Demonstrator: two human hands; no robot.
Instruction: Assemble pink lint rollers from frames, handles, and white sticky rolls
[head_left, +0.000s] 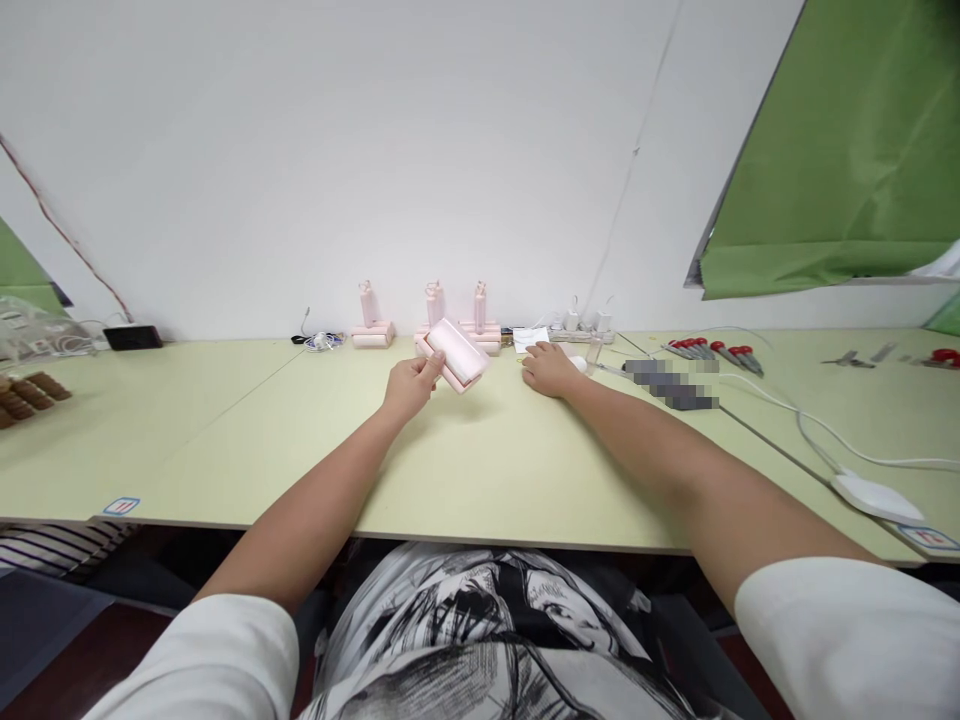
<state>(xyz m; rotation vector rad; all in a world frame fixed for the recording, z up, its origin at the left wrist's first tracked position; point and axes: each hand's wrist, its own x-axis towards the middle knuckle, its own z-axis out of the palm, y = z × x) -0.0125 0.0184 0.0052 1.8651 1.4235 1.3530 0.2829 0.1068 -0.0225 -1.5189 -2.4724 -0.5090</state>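
Holding a pink case (459,355) pinched between thumb and fingers of the left hand (414,385), tilted, and raised over the worktop (480,480) towards its back edge. Reaching with the right hand (553,368) to near that same edge, with fingers bent down beside a white paper (530,339) and a white rounded object (577,364); cannot tell whether grasping anything under the palm. Can read "11" in red on a blue-framed label (121,506) on the front edge towards the left, and what looks like "12" on a second label (930,537) near the front right corner (rather skewed, so not certain). Can see, along the back edge, pink cylinders (480,306) standing upright above stacked pink boxes (372,335). Can also see red-ended tools (701,348) towards the back right, and a white mouse-shaped object (876,496) near the front right corner.
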